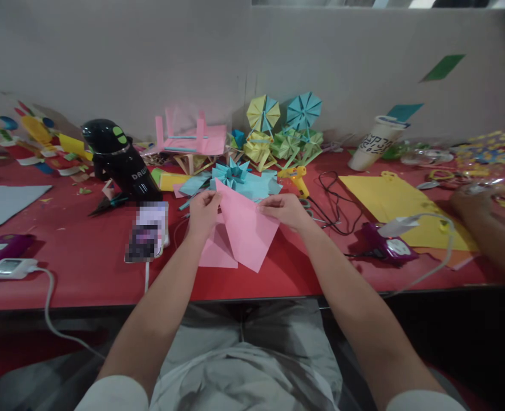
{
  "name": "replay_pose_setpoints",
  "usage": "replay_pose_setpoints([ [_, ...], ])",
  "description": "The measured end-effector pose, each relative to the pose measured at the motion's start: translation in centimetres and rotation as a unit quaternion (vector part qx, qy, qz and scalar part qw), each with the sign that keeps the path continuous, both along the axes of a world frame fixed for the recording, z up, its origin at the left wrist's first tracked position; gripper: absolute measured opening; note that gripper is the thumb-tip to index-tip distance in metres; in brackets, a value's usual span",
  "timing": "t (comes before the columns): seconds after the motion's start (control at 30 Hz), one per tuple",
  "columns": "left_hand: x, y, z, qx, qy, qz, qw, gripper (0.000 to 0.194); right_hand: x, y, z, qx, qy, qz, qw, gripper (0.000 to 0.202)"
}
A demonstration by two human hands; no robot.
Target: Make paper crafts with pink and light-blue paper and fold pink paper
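A sheet of pink paper (252, 231) is held up just above the red table, tilted, with one corner pointing up and away. My left hand (205, 211) pinches it near that top corner. At the sheet's right edge, the thumb and fingers of my right hand (286, 210) are closed on it. Beneath lies another piece of pink paper (218, 248), flat on the table and partly covered. Just beyond my hands sit folded blue paper pieces (233, 174), including a star-like pleated one.
Nearby stand a black bottle (126, 162), a phone (147, 231), a yellow glue gun (295, 178) with a black cord, and a paper cup (374, 142). Yellow sheets (376, 208) and a purple power device (389, 245) lie right. Another person's hand (472, 200) reaches in at far right.
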State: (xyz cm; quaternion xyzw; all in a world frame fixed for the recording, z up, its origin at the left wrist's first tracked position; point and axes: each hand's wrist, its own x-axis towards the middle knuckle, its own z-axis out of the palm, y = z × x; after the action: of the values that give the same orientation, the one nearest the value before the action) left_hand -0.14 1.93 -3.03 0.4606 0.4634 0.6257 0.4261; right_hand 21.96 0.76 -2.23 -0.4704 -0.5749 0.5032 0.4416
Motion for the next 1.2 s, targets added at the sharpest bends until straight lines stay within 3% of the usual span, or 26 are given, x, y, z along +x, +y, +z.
replay_pose_setpoints([
  [0.47, -0.52, -0.19, 0.40, 0.019, 0.033, 0.076, 0.996, 0.023, -0.33, -0.32, 0.28, -0.016, 0.006, 0.033, 0.999, 0.026],
  [0.7, -0.25, -0.18, 0.66, 0.057, -0.032, 0.055, 0.996, 0.029, -0.51, -0.49, 0.54, -0.016, 0.006, 0.048, 0.999, 0.024],
  [1.2, -0.56, 0.01, 0.92, 0.000, -0.074, 0.068, 0.995, 0.024, -0.30, -0.41, 0.32, -0.021, -0.015, 0.064, 0.998, 0.022],
])
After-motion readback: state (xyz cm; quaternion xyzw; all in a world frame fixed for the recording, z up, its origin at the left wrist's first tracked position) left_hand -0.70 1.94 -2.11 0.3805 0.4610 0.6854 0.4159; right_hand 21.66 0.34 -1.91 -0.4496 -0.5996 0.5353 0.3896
